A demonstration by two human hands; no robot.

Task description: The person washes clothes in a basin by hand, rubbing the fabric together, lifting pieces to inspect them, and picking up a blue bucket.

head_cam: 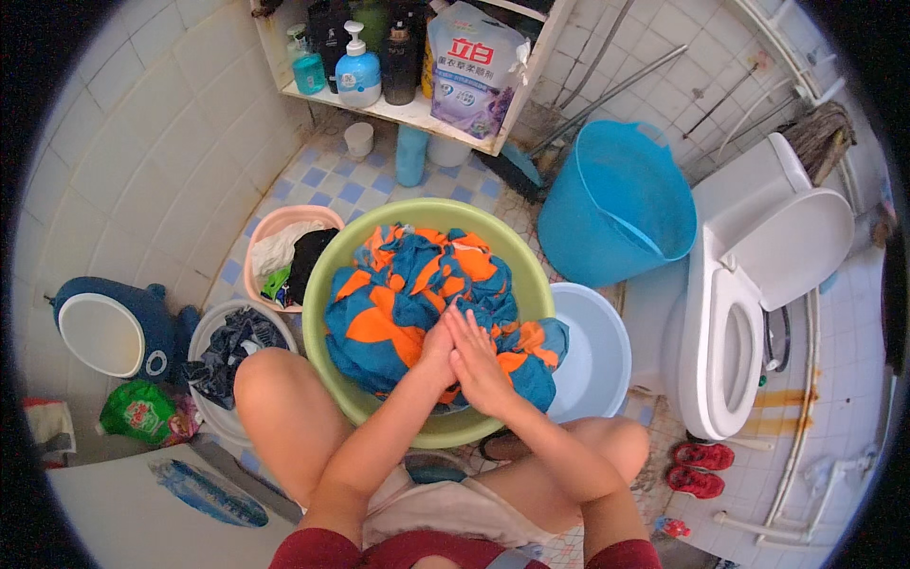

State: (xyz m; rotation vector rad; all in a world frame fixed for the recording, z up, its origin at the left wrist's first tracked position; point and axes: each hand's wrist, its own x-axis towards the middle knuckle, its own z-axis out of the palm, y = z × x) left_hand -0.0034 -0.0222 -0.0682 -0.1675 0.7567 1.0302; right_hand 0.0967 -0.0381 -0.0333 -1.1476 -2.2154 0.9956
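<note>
My left hand (439, 346) and my right hand (478, 364) meet palm to palm above the middle of a large green plastic basin (318, 377). The right fingers lie nearly straight against the left hand; whether anything is pressed between the palms is hidden. Beneath them, a bunched blue and orange patterned cloth (384, 313) fills much of the basin. On the right, part of the cloth hangs over the rim, above a pale blue basin (601, 355). Both basins rest on the floor in front of my bent knees.
A pink basin (256, 245) and a whitish basin (213, 419), both with clothes, stand left. A blue tub (590, 213), a broom (522, 171) and a toilet (718, 355) are right. A shelf (398, 110) holds bottles and a softener pouch (473, 71). Red shoes (700, 469) lie lower right.
</note>
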